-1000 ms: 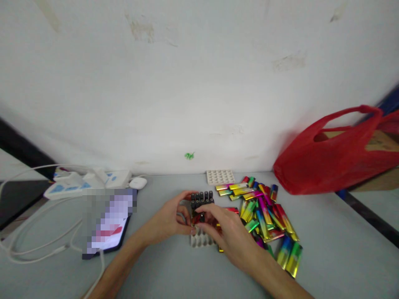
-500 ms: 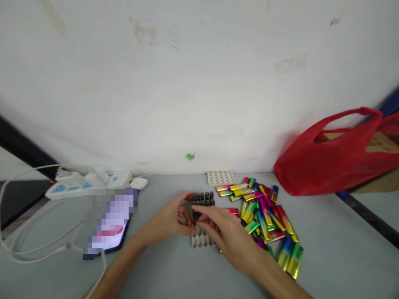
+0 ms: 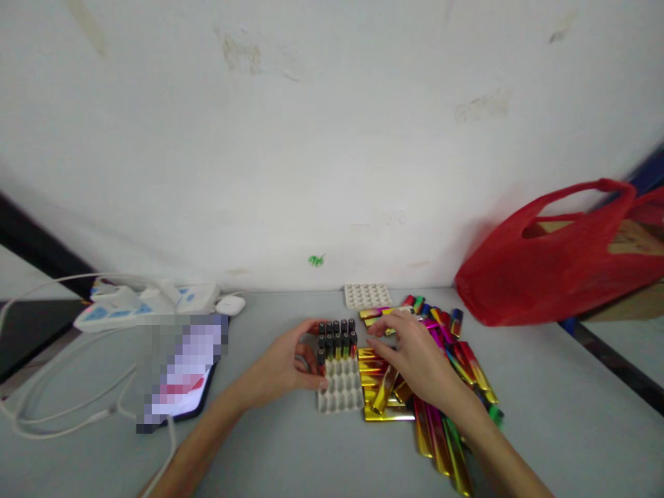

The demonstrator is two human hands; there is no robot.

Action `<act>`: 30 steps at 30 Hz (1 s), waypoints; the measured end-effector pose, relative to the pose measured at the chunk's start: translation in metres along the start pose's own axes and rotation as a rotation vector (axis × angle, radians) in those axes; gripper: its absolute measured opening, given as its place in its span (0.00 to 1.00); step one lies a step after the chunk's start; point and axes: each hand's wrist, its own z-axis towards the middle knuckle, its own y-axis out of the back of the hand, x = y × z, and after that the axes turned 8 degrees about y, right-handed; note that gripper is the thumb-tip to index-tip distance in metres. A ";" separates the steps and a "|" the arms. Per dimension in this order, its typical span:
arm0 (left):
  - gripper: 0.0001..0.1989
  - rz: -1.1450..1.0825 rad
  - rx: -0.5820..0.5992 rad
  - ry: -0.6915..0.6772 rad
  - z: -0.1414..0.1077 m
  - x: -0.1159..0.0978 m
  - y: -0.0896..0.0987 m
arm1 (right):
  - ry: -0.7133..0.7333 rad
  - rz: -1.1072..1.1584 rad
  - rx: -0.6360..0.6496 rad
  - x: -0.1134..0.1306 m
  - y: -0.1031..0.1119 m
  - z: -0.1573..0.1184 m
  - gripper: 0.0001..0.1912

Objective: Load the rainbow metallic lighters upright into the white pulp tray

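Note:
A whitish cupped tray lies in the middle of the table. Several slim pieces with black tops stand upright in its far rows; the near cups hold nothing. My left hand grips the tray's left side, thumb at the near part and fingers further back. To the right, my right hand hovers over a pile of shiny metallic sticks in gold, red, green, blue and pink. Its thumb and fingers are apart, with nothing visible between them. What exactly the sticks are, I cannot tell.
A second white tray lies near the wall. At the right stands a red bag with cardboard in it. On the left are a phone, a power strip, a white earbud-like case and loose white cables.
My right hand has moved right, from above the tray to the pile, and its fingers have come apart. A black-topped piece now shows in the third row. My left hand stays put.

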 end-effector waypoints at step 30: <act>0.50 -0.035 -0.052 0.010 0.000 0.003 -0.005 | -0.058 -0.168 0.041 0.004 -0.009 0.000 0.03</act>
